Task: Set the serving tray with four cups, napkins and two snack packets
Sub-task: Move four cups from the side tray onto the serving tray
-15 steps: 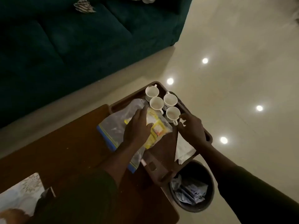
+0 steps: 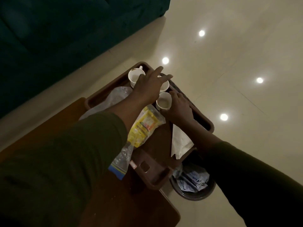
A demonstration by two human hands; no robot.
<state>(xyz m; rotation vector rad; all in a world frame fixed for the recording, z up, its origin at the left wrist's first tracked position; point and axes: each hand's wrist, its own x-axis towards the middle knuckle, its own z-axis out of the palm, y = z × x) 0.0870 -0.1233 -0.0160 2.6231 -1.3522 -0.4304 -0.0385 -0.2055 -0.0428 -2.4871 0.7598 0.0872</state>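
Note:
A dark brown serving tray (image 2: pixel 203 124) lies on the wooden table's corner. White cups stand at its far end: one far left (image 2: pixel 135 77), one (image 2: pixel 164 87) partly under my left hand, one nearest (image 2: pixel 164 102). My left hand (image 2: pixel 149 86) reaches over the cups with fingers spread, hiding whatever is beneath it. My right hand (image 2: pixel 179 106) rests against the nearest cup's right side; its grip is unclear. A clear zip bag (image 2: pixel 122 158) with yellow snack packets (image 2: pixel 145 126) lies across the tray's left part. A white napkin (image 2: pixel 179 144) lies on the tray's right side.
The brown wooden table (image 2: pixel 127 205) ends just past the tray. A round dark waste bin (image 2: pixel 193 182) with crumpled paper stands on the floor below the tray's near corner. A dark green sofa (image 2: pixel 65 30) fills the upper left. Glossy floor tiles spread to the right.
My left hand has lifted off the snack bag and moved forward over the cups. My right hand stays beside the nearest cup. The view has shifted closer.

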